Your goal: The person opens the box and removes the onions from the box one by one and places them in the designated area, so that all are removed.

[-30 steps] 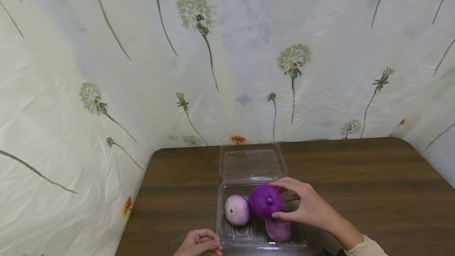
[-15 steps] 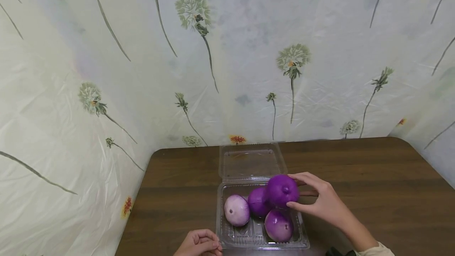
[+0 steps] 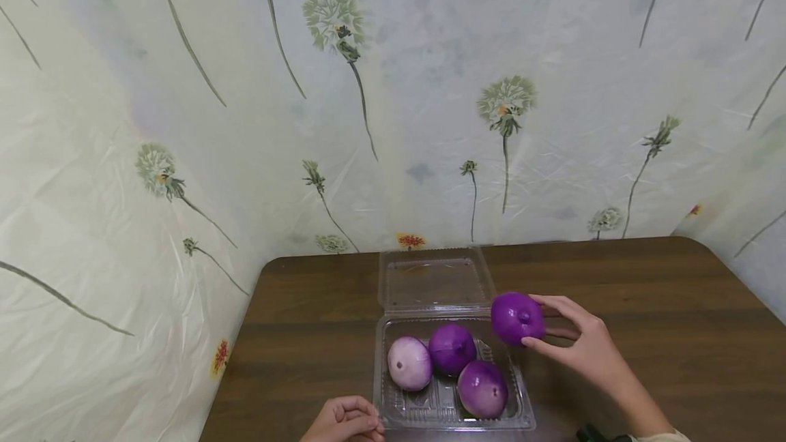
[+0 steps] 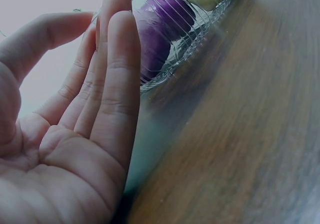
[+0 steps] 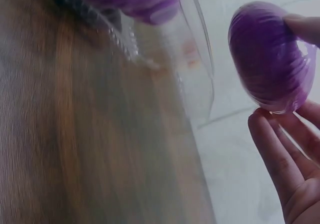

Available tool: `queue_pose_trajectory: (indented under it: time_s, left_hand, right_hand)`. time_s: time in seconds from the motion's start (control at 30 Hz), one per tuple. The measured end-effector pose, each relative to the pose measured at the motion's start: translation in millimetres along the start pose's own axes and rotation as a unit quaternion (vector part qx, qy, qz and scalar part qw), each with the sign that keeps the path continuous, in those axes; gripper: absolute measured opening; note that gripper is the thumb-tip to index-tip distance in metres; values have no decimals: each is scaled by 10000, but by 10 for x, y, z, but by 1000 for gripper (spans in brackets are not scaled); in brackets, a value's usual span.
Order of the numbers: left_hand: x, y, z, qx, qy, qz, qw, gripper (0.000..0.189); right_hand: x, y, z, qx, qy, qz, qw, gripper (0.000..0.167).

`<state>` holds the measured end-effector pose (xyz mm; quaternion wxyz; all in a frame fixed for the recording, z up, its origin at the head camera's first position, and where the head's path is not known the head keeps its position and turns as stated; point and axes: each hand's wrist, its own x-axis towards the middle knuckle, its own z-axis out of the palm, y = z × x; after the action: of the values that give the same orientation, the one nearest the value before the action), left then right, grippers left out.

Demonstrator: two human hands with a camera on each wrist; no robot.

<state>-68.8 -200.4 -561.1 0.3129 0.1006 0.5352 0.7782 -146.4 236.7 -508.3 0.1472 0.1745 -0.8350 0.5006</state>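
1. Left hand (image 3: 346, 420): thumb and fingers together at the near left corner of the clear plastic hinged container (image 3: 457, 423), which they appear to pinch – its position matches the earlier head views, so it seems to be steadying the box.

2. Pale lilac, rounded, fruit-like piece (image 3: 410, 363): at the left inside the tray, unmoved. Behind the tray, the clear lid (image 3: 436, 280) lies open on the dark brown wood-grain table (image 3: 307, 340).

3. Dark purple, round piece with a nub on top (image 3: 452, 349): near the middle of the tray. Half a second ago the piece in hand partly covered it; now it shows whole.

4. Glossy purple piece paling to one side (image 3: 482, 389): near right in the tray, also in full view.

5. Bright purple, round piece with a small stub (image 3: 518, 319): just shifted rightward and away from the person. It now hangs by the tray's far right corner, apart from the other three.

6. Right hand (image 3: 580, 340): thumb and fingertips clamped around that bright piece. For the work in hand, I judge this piece separated – three in the tray, one held.
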Motion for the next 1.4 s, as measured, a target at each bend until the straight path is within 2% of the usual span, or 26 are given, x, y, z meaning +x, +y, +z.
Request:
queue_pose_trajectory:
  time_s: [0.2,0.63,0.87,1.07,1.4]
  left_hand:
    - [11,-29,-23,-57,-102,12,9999,7]
    - [2,-7,-6,-68,-190,172,9996,9]
    - [10,-20,-17,-49,-160,127,9998,8]
    - [7,-15,-14,106,21,-73,9999,6]
    - [5,-14,-12,208,103,-136,9996,6]
  right_hand:
    - [-84,103,-115,-121,105,387,9991,66]
    - [-235,360,-271,-328,65,1116,9932,63]
    - [-302,460,-332,-533,5,1198,9914,64]
    - [-343,540,-340,-521,-8,1155,9919,64]
    - [-372,594,-353,-575,-111,1432,9880,64]
